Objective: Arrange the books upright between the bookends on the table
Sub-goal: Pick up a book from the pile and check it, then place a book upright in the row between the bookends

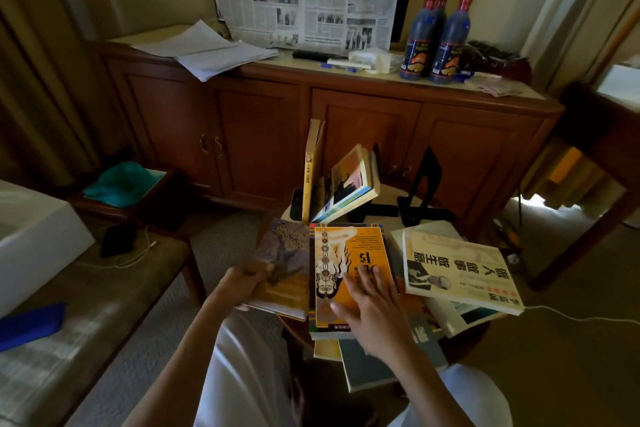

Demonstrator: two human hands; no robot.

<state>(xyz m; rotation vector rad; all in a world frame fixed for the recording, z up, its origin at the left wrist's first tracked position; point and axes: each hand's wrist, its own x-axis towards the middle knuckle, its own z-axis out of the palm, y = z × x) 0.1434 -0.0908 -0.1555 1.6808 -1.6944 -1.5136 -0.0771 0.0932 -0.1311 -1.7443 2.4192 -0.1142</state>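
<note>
Nearest us, our right hand (372, 310) lay flat on the orange book (349, 274), fingers (367, 282) straight and spread apart, pressing its cover; that book lay face up on the small counter (391, 192), its long axis running away from us, its print upside down to us. Our left hand (242, 282) gripped the brown book (282, 263) at its left edge, fingers curled round it, the book lying just beside the orange one, likewise lengthwise away from us. To the right a cream book (460, 269) lay flat on other books, turned slantwise. Farther off, a yellow book (311, 170) stood upright, a second book (349, 184) leaned tilted beside it, and a black bookend (424, 184) stood apart to the right.
</note>
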